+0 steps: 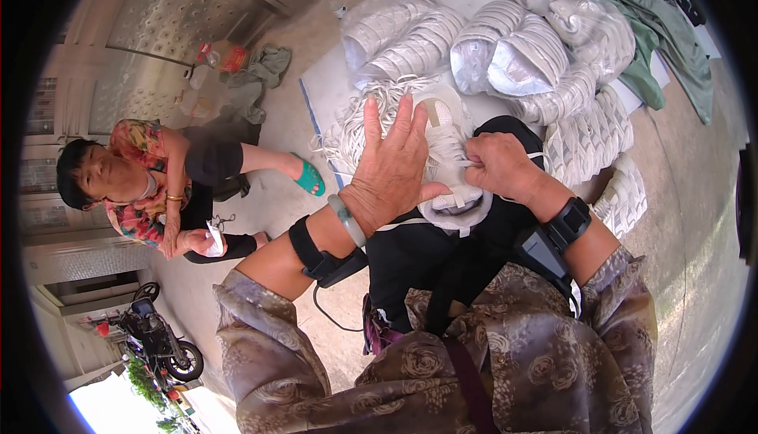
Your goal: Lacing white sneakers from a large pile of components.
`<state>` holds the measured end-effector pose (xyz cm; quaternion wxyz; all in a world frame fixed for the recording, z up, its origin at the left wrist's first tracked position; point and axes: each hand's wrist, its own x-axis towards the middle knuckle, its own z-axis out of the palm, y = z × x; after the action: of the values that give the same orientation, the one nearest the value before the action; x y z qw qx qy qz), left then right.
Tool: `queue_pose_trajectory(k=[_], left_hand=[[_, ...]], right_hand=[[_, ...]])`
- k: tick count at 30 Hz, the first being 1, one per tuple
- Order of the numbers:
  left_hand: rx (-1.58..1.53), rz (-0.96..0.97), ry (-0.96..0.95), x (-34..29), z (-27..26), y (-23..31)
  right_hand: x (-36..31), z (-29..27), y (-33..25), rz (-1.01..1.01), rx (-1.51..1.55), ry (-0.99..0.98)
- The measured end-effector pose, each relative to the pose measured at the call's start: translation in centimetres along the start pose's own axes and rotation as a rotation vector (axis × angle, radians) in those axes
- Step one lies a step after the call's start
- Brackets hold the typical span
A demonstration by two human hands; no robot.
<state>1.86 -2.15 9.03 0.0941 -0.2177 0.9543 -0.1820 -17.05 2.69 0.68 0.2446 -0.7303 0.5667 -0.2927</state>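
A white shoe upper (448, 175) rests over my lap, its opening toward me and its toe pointing away. My left hand (395, 172) lies along its left side with the fingers stretched and spread, the thumb reaching onto the upper near the opening. At the other side, the fingers of my right hand (509, 167) are pinched around what looks like a white shoelace by the lacing holes; the fingertips hide part of it. A loose heap of white shoelaces (354, 130) lies just beyond my left hand.
Nested stacks of white shoe uppers (418, 43) cover the pale board ahead, continuing down the right (588, 138). Green cloth (643, 51) drapes at far right. A seated person (142, 185) at left holds a small white thing. A motorbike (162, 343) stands behind at lower left.
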Motion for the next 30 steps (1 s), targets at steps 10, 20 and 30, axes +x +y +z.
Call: queue_pose_trajectory(k=[10, 20, 30], left_hand=[[-0.472, -0.117, -0.042, -0.9, 1.1, 0.2], [-0.508, 0.022, 0.089, -1.5, 2.0, 2.2], [-0.167, -0.031, 0.079, -0.8, 1.3, 2.3]], right_hand=[[-0.1, -0.8, -0.5, 0.077, -0.041, -0.095], [-0.3, -0.4, -0.6, 0.075, -0.075, -0.085], [0.1, -0.1, -0.8, 0.047, -0.120, -0.067]])
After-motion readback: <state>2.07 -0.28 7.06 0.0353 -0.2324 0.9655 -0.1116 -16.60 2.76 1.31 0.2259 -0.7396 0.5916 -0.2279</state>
